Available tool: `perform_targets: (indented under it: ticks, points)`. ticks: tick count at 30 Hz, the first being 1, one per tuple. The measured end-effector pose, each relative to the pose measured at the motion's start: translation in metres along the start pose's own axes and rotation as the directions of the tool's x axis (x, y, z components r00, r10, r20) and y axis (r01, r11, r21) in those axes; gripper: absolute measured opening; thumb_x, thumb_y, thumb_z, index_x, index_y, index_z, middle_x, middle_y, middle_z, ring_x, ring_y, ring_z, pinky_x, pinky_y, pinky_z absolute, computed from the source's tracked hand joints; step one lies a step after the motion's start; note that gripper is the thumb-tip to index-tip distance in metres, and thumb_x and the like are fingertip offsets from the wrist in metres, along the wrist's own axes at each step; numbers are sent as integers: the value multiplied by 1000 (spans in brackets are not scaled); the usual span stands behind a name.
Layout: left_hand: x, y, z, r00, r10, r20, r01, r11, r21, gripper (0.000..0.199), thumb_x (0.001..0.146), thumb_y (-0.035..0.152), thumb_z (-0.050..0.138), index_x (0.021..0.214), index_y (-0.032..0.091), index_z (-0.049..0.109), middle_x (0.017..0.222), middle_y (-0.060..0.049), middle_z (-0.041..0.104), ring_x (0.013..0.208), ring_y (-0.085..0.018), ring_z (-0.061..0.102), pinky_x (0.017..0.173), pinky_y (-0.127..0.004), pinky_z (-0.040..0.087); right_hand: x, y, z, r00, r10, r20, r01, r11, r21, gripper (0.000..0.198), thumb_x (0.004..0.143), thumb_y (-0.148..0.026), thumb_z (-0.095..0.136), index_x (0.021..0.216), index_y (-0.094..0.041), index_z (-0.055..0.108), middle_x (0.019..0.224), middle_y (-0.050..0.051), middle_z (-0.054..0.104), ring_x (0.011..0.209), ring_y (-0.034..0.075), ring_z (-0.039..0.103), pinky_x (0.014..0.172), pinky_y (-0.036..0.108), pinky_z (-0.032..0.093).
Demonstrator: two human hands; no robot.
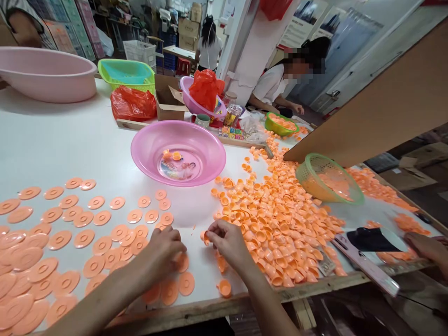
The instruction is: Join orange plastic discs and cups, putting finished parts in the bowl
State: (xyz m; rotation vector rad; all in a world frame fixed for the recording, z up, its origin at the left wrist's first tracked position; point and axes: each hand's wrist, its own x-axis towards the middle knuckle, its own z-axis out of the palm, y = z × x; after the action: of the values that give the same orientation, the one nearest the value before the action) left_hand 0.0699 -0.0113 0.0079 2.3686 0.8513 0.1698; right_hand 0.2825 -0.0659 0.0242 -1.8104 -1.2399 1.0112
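Observation:
My right hand [226, 240] pinches a small orange toy cup [205, 238] between thumb and fingers, just above the table. Curled fingers of my left hand [166, 247] bend down over an orange saucer [182, 262]; their tips are hidden, so what they grip does not show. Many flat orange discs with a raised ring, like this saucer, lie spread around and left of my left hand. To the right of my right hand spreads a large heap of orange cups [276, 219]. One loose cup [224, 288] sits near the table's front edge, below my right hand.
Ahead stands a pink basin [178, 179] with a few orange pieces inside. A green basket [329, 182] leans at the heap's right, beside a cardboard panel [371, 93]. A handheld fan-like pink object [366, 266] lies front right. Another person's hand [425, 247] reaches in there; a co-worker [269, 88] sits behind.

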Motion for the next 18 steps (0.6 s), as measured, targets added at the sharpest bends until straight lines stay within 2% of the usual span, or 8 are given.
perform_targets:
  ticks: [2, 4, 9, 15, 18]
  points:
    - [-3, 1, 21, 1000, 1, -3, -1, 1000, -2, 19, 75, 7, 61, 75, 23, 71, 87, -3, 64, 91, -21, 55, 76, -36, 30, -12, 3, 9, 997, 62, 35, -63, 997, 49, 8, 75, -16, 60, 68, -19, 61, 56, -3, 61, 49, 12, 55, 49, 22, 40]
    - [2, 2, 27, 998, -8, -54, 7, 1000, -22, 17, 81, 12, 58, 78, 23, 72, 85, -4, 63, 91, -21, 55, 77, -37, 30, -19, 7, 17, 996, 78, 44, -80, 996, 34, 9, 75, -16, 59, 67, -19, 60, 54, -4, 59, 46, 11, 53, 47, 21, 38]
    - [11, 3, 24, 995, -81, -57, 75, 992, -98, 15, 81, 17, 63, 93, 23, 72, 89, -4, 66, 92, -21, 56, 77, -36, 30, -21, 11, 30, 999, 38, -3, -38, 991, -127, 15, 73, -9, 56, 63, -19, 59, 52, -4, 59, 49, 11, 53, 49, 20, 36]
    - [8, 2, 31, 989, -134, -69, 124, 984, -128, 13, 79, 12, 60, 76, 20, 70, 81, -3, 67, 85, -20, 57, 77, -35, 32, -17, 5, 40, 1000, -19, 20, 24, 970, -240, 17, 73, -6, 54, 61, -19, 57, 56, -2, 61, 54, 11, 55, 53, 20, 36]
    - [9, 5, 25, 986, -157, -47, 149, 978, -146, 16, 75, 10, 57, 71, 19, 69, 79, -4, 67, 84, -20, 57, 76, -34, 34, -17, 4, 44, 998, -50, 28, 56, 954, -295, 19, 73, -4, 54, 61, -19, 54, 56, -2, 61, 55, 12, 55, 54, 20, 35]
